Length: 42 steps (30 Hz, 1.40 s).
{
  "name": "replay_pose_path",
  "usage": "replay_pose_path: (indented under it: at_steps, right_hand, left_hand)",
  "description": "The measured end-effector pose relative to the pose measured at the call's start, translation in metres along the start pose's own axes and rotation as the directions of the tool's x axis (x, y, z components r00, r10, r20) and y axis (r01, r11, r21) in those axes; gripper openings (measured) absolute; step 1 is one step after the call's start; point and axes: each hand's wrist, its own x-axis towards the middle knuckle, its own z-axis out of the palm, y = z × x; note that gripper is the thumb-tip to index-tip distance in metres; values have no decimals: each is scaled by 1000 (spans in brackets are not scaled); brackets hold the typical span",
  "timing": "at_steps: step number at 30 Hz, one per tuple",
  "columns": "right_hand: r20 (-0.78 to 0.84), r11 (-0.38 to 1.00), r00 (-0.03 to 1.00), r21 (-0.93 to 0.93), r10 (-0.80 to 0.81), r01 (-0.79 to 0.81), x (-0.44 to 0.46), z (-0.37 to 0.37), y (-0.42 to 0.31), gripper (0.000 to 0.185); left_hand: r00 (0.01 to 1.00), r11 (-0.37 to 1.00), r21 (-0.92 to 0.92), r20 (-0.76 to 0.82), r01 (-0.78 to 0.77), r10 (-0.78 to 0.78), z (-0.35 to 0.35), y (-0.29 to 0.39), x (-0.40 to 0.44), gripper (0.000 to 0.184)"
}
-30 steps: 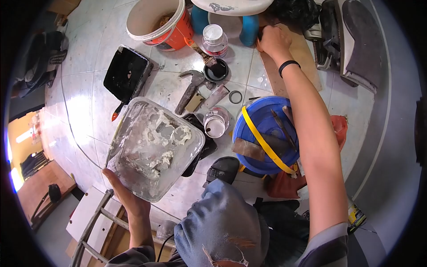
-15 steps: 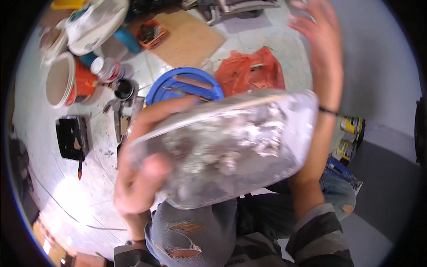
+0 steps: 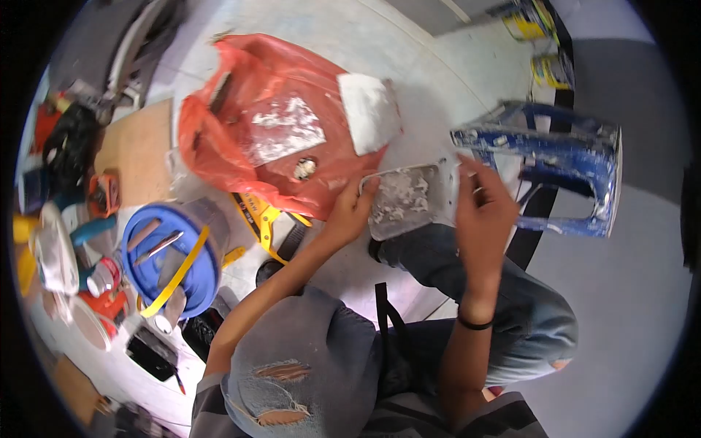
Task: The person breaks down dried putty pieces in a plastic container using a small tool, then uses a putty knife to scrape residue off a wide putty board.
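My left hand [image 3: 353,212] grips the left edge of a clear plastic tub [image 3: 437,209], thumb over its rim. White-grey, crumbly paste [image 3: 400,196] clings to the tub's inside. By the tub's right side is my right hand [image 3: 488,201], its fingers curled in a pinch; what they hold, if anything, is too small to make out. Beyond the tub, a red plastic bag [image 3: 292,120] lies spread on the floor, with white powdery bits and a small whitish lump [image 3: 304,168] on it. A white packet [image 3: 367,113] lies at the bag's right edge.
A blue paint-spattered step stool [image 3: 544,146] stands at my right, with yellow-labelled cans [image 3: 549,71] behind it. Left of me is a blue-lidded bucket [image 3: 171,274] with tools on top. A yellow-handled saw [image 3: 264,226] and a black tray [image 3: 152,353] lie on the floor.
The view has swung right, bringing the stool and more of the red bag into sight. The tub has moved away from my face. My right hand, raised with fingers spread before, is now curled beside it.
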Motion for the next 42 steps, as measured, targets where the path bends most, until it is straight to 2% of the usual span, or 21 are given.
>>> replay_pose_path:
  at_steps: [1,3,5,7,9,11,13,15,16,19,21,22,25,27,28,29,30,34,36,39,42]
  right_hand:
    - [60,999,998,-39,30,-28,-15,8,18,19]
    - [139,995,988,-90,60,-47,-43,36,66,19]
    - [166,990,981,-114,103,-84,-73,57,90,19]
    - [354,959,906,-238,233,-154,-90,74,99,18]
    - [357,955,894,-214,270,-203,-94,79,97,17]
    - [353,947,884,-207,306,-245,-99,80,97,15]
    - [385,963,888,-195,251,-187,-100,82,103,14]
    - [395,960,882,-213,257,-184,-102,86,116,14]
    - [415,959,875,-229,249,-165,-103,89,122,13]
    - [345,940,899,-294,271,-170,-103,89,145,14]
    - [338,929,891,-315,302,-195,-104,84,147,14]
    - [327,917,887,-337,326,-213,-103,82,146,15]
    - [381,937,880,-308,283,-168,-112,83,147,16]
    - [402,935,870,-315,286,-162,-117,86,150,17]
    - [419,935,861,-315,290,-162,-118,87,151,18]
    - [425,935,857,-318,290,-159,-120,88,152,18]
    - [382,935,877,-307,291,-177,-118,88,151,19]
    - [277,938,920,-285,278,-198,-98,90,148,18]
    - [246,944,937,-277,249,-179,-91,104,156,19]
    - [218,946,952,-289,212,-145,-84,112,160,19]
    - [215,935,952,-325,217,-139,-78,112,152,20]
  left_hand:
    - [999,999,1,35,32,-32,7,-20,4,44]
    - [999,994,101,7,-47,47,19,-52,13,42]
    - [1000,986,169,22,-7,3,25,-45,8,41]
    - [999,967,254,40,12,-23,28,-39,9,41]
    - [995,952,294,-26,-84,96,31,-39,10,39]
    - [993,934,337,5,-115,120,31,-46,11,41]
    - [987,916,369,50,-157,150,36,-46,10,43]
    - [985,915,382,58,128,-162,40,-44,3,49]
    - [984,916,380,61,131,-166,42,-46,0,49]
    - [966,898,389,64,206,-249,42,-57,-9,56]
    - [928,928,10,32,372,-372,46,-76,-15,58]
    - [926,927,8,36,376,-376,44,-85,-17,58]
    - [913,913,38,37,406,-407,39,-96,-22,57]
    - [909,904,194,100,380,-404,35,-96,-23,56]
    - [908,903,187,95,386,-408,35,-97,-25,56]
    - [932,917,225,76,329,-353,35,-99,-27,56]
    - [954,925,267,61,269,-294,37,-97,-26,57]
    - [968,926,292,6,239,-252,40,-77,-21,54]
    - [962,835,525,99,166,-253,39,-64,-14,48]
    - [965,828,548,131,122,-229,39,-67,-12,45]
    - [938,789,587,138,182,-319,41,-63,-10,46]
